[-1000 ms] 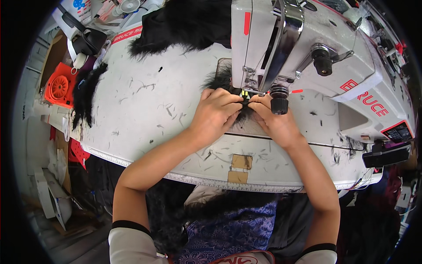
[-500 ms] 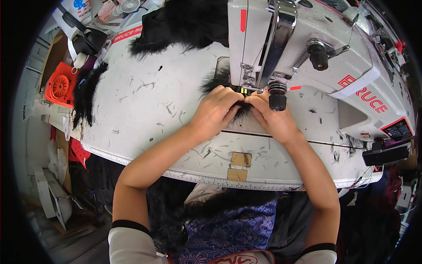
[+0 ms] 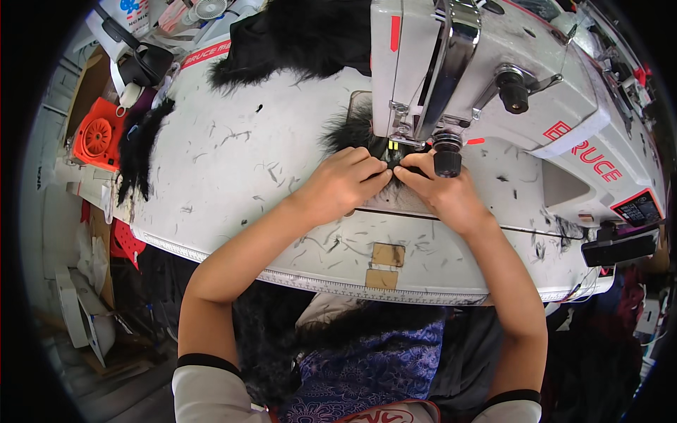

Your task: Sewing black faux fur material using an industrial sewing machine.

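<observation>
At the presser foot (image 3: 399, 141) of a white sewing machine (image 3: 564, 84), a piece of black fluffy trim (image 3: 349, 130) lies on the needle plate. My left hand (image 3: 349, 180) grips it just left of and in front of the needle, fingers bent and thumb pressed in toward the middle. My right hand (image 3: 441, 187) pinches the same material from the right, below the black tension knob (image 3: 448, 158), its fingertips close to those of my left. Part of my right fingers is hidden by the machine.
Black furry fabric (image 3: 282, 42) lies at the back of the white table (image 3: 226, 176). A strip of black fur (image 3: 141, 144) sits beside an orange fan-like item (image 3: 99, 137) at the left. A black device (image 3: 619, 247) is at the right edge. Dark and blue patterned fabrics (image 3: 367, 363) are below the table.
Both my hands have shifted slightly at the needle, the left a little down and out to the left at the knuckles. The fingertips now sit a bit lower on the black trim.
</observation>
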Available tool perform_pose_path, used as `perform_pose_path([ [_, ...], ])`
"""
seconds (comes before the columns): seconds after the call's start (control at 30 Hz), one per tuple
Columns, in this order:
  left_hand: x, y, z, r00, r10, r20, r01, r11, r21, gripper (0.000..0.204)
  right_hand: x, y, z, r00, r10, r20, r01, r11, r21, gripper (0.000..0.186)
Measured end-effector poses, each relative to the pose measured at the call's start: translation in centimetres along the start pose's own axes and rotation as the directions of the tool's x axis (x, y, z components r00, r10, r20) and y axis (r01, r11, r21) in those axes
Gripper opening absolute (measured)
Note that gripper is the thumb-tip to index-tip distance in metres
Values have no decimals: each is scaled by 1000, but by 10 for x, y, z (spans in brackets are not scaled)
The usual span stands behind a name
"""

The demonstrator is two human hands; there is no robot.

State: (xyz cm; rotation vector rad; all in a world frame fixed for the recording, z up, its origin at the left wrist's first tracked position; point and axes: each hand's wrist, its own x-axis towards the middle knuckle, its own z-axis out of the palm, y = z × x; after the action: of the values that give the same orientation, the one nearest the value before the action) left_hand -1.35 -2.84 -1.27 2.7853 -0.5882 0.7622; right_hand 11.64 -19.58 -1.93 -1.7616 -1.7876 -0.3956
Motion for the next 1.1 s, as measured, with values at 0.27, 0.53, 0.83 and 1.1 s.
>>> perform_pose_path([
  [0.27, 3, -13, -7, 994, 0, 109, 10, 996, -91, 59, 0, 0, -1, 999, 7, 45, -2, 994, -112, 35],
  [0.53, 8, -26, 0, 994, 109, -10, -108, 994, 35, 43, -2, 1, 4, 993, 70, 91, -50, 979, -200, 42],
  [0.83, 7, -26, 2, 991, 125, -40, -125, 992, 15, 32, -2, -3, 2, 996, 46, 73, -29, 976, -217, 40],
  [1.1, 10, -31, 0, 996, 82, -27, -81, 996, 26, 36, 1, 1, 4, 990, 119, 80, -103, 978, -179, 39],
])
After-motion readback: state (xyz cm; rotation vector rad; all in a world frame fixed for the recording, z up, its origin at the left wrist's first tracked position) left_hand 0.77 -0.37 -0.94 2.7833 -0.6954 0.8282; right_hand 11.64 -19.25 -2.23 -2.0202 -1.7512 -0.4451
